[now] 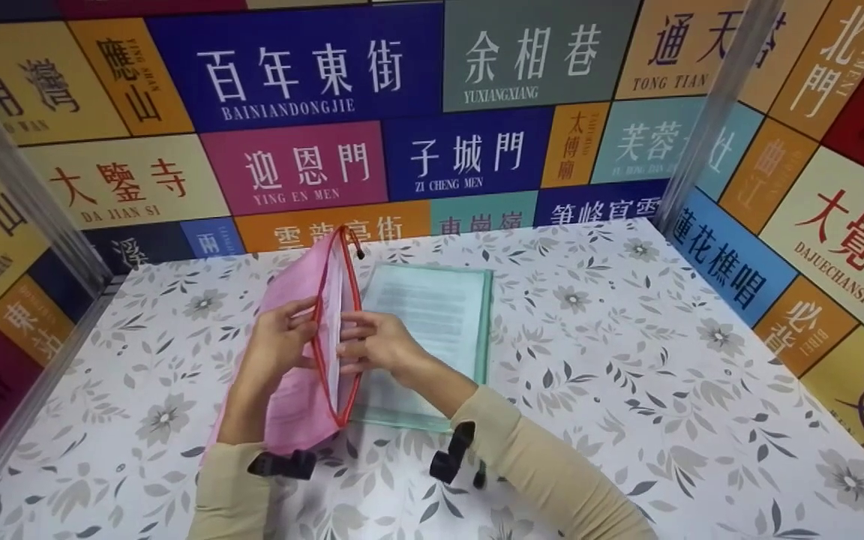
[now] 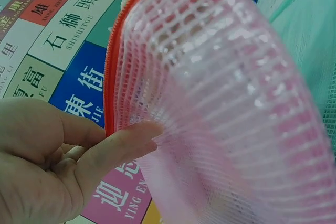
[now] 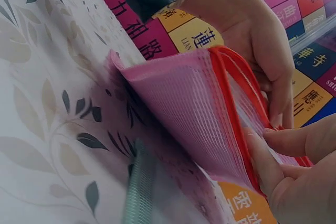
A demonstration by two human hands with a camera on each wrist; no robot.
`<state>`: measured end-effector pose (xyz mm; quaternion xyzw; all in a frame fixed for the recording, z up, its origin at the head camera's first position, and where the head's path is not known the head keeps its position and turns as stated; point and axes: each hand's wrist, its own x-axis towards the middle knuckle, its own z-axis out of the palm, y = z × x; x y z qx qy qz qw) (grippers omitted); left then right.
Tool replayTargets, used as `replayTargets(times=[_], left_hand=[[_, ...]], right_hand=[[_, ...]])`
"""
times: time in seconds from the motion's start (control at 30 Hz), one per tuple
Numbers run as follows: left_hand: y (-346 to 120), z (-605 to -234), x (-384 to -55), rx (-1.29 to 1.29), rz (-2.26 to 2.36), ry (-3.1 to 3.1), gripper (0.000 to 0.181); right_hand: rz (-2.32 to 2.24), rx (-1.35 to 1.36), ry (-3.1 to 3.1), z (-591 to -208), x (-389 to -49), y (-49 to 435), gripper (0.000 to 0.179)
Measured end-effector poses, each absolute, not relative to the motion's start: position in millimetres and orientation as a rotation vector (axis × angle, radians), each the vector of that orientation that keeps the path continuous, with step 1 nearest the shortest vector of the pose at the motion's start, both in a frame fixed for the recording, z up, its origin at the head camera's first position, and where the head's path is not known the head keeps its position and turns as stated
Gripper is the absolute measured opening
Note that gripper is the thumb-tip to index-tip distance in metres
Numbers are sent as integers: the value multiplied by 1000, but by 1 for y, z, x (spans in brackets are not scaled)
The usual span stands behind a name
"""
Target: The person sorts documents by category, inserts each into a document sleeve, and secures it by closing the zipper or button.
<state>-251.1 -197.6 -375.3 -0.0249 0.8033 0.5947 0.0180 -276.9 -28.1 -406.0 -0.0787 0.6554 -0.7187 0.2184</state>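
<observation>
A pink mesh zipper pouch (image 1: 293,401) with a red zipper stands on edge with its mouth open. White paper (image 1: 334,322) shows inside. My left hand (image 1: 276,341) pinches the pouch's left side near the zipper; in the left wrist view that hand (image 2: 58,166) has thumb and fingers at the mesh edge. On the opposite rim, my right hand (image 1: 379,341) grips the edge, with fingers reaching into the mouth. The right wrist view shows this right hand (image 3: 294,177) at the red zipper edge. Some fingertips are hidden by the pouch.
A green mesh pouch (image 1: 432,300) holding a printed sheet lies flat under and right of the pink one. A flower-patterned table surface (image 1: 627,375) spreads around them. Panels with Chinese lettering (image 1: 297,67) rise behind and at both sides, with clear corner posts.
</observation>
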Motion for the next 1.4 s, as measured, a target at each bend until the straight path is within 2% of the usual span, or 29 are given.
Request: replayTargets(times=[0.27, 0.67, 0.9, 1.13, 1.4], left_hand=[[-203, -373, -251, -58, 1817, 2481, 49], [-200, -374, -250, 0, 1811, 2476, 50], [-199, -376, -250, 42, 1773, 2521, 49], [-198, -374, -251, 56, 1743, 2530, 48], [-199, -371, -249, 34, 1719, 2536, 49]], right_hand=[[-2049, -201, 1832, -394, -296, -13, 36], [-2109, -239, 2079, -364, -327, -1, 25], [-2101, -300, 2234, -356, -344, 1, 29], [-1814, -319, 2533, -353, -363, 1, 34], [-1570, -391, 2726, -344, -378, -11, 52]])
